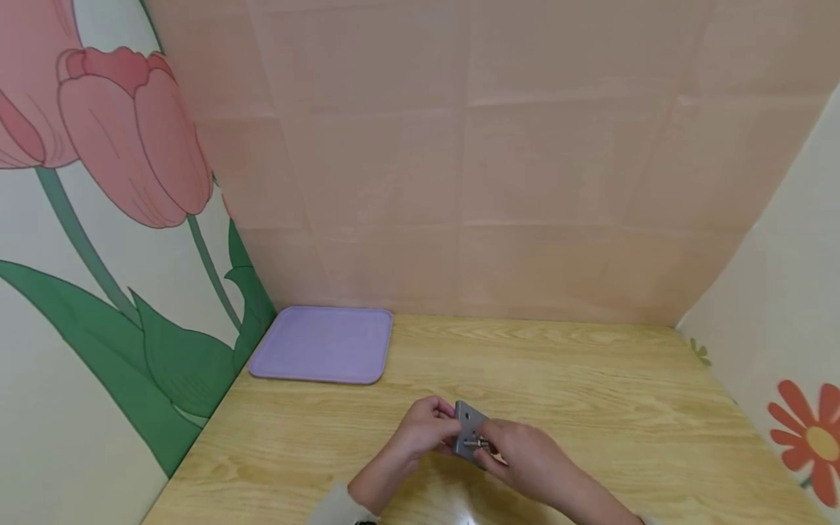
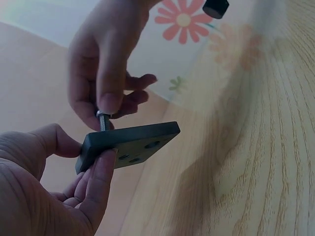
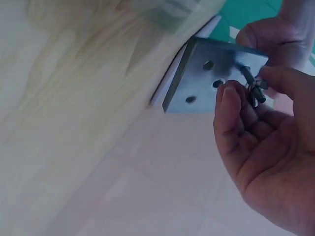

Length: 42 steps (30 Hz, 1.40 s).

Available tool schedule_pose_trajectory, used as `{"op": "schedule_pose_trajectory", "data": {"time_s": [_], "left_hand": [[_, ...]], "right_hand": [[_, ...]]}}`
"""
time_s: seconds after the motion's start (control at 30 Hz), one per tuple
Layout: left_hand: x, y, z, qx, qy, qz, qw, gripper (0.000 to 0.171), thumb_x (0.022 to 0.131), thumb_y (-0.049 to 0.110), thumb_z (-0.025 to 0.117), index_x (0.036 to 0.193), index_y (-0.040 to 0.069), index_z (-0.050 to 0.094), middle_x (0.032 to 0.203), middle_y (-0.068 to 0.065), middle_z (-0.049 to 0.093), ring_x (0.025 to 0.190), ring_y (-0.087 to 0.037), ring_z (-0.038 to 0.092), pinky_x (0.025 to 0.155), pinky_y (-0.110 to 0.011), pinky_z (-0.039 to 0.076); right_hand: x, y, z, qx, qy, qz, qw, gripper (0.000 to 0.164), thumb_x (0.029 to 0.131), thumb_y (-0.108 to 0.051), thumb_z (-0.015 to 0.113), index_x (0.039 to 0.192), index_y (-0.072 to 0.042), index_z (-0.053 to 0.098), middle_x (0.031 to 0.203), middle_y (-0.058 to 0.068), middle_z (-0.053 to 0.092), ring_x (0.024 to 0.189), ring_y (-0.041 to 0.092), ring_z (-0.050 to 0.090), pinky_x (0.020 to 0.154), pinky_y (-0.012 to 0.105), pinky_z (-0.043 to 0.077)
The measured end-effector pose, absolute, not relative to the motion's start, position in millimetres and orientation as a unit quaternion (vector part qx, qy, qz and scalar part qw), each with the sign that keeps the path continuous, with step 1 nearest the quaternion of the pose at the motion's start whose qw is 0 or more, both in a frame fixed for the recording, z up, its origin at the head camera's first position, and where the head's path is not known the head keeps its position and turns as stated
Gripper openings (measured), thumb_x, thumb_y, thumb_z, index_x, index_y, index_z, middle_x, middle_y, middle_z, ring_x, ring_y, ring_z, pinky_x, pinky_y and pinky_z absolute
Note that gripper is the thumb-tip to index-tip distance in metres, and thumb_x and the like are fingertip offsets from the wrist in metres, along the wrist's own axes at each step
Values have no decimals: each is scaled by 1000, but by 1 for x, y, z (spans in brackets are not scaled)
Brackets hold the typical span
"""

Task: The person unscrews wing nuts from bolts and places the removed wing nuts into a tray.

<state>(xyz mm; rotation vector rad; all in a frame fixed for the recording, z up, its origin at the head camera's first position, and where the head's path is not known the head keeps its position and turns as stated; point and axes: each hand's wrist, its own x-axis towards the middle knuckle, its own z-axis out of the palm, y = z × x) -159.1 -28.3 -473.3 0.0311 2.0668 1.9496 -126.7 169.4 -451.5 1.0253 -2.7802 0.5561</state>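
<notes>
A grey metal plate point(image 1: 464, 426) with several round holes is held above the table, tilted. My left hand point(image 1: 423, 430) grips one end of it between thumb and fingers. From the plate's face sticks out a threaded bolt point(image 3: 247, 76), with a small metal nut point(image 3: 256, 88) around it near its free end. The thumb and fingers of my right hand point(image 1: 528, 456) pinch at the nut. In the left wrist view the bolt point(image 2: 104, 122) stands up from the plate point(image 2: 140, 137), its top partly hidden by the right fingertips.
A purple tray point(image 1: 321, 344) lies at the back left of the wood-grain table point(image 1: 558, 379). Behind the table rises a tan wall covering point(image 1: 459, 182). Flower-printed panels point(image 1: 131, 248) stand at both sides. A small black object point(image 2: 215, 8) shows at the left wrist view's top edge.
</notes>
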Motion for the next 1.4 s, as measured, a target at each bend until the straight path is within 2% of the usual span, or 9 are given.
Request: {"op": "schedule_pose_trajectory", "data": {"time_s": [0.1, 0.23, 0.43, 0.57, 0.7, 0.87, 1.07, 1.27, 1.4], "left_hand": [[-159, -29, -473, 12, 719, 679, 149, 21, 76, 0, 69, 95, 2, 60, 76, -5, 65, 59, -14, 64, 52, -28, 58], [-159, -29, -472, 10, 721, 676, 151, 21, 76, 0, 69, 95, 3, 61, 76, -4, 65, 59, -14, 64, 53, -28, 58], [-159, -28, -471, 7, 722, 675, 152, 21, 77, 1, 69, 96, 2, 61, 76, -4, 65, 60, -14, 65, 53, -28, 58], [-158, -29, -472, 7, 721, 676, 151, 21, 77, 2, 70, 96, 2, 61, 77, -4, 65, 59, -14, 64, 52, -28, 58], [-158, -29, -472, 9, 723, 674, 150, 22, 79, 3, 71, 98, 2, 61, 78, -5, 66, 60, -14, 65, 53, -29, 58], [-158, -29, -471, 10, 726, 670, 151, 22, 79, 4, 72, 98, 3, 61, 79, -5, 67, 62, -15, 66, 54, -29, 59], [-157, -27, -471, 11, 725, 671, 155, 22, 77, 3, 72, 97, 3, 61, 80, -6, 68, 62, -15, 65, 55, -29, 59], [-156, -26, -469, 11, 725, 670, 158, 22, 78, 2, 71, 97, 3, 61, 81, -5, 67, 64, -15, 66, 55, -29, 59], [-156, -26, -469, 12, 723, 673, 156, 22, 76, -1, 68, 97, 3, 61, 81, -6, 66, 63, -16, 66, 55, -30, 59]], "right_hand": [[-126, 170, -454, 385, -902, 103, 167, 21, 84, -25, 80, 92, -17, 62, 80, -10, 61, 65, -2, 51, 47, 16, 40], [-126, 170, -457, 415, -873, 51, 251, 26, 79, -25, 85, 93, -17, 64, 79, -9, 60, 65, 2, 52, 43, 15, 37], [-127, 170, -459, 421, -864, 44, 275, 27, 79, -24, 85, 95, -17, 64, 80, -9, 60, 66, 4, 55, 42, 17, 37], [-124, 171, -458, 408, -880, 78, 230, 27, 82, -26, 83, 101, -16, 66, 87, -7, 66, 71, 5, 61, 47, 18, 43], [-122, 170, -453, 358, -911, 170, 115, 24, 96, -37, 67, 106, -15, 68, 88, -7, 70, 71, 2, 62, 52, 19, 48], [-127, 170, -448, 256, -921, 293, -24, 39, 106, -45, 44, 95, -16, 68, 72, -11, 60, 58, 0, 49, 50, 21, 42], [-131, 172, -449, 199, -888, 388, -146, 50, 108, -47, 37, 88, -10, 66, 69, -1, 65, 56, 13, 55, 45, 27, 44], [-133, 172, -452, 200, -860, 436, -174, 44, 106, -42, 46, 84, -9, 65, 66, 1, 65, 54, 11, 54, 42, 24, 43], [-132, 172, -452, 234, -874, 403, -139, 37, 105, -41, 51, 83, -14, 64, 65, -6, 61, 52, 4, 51, 44, 21, 41]]}}
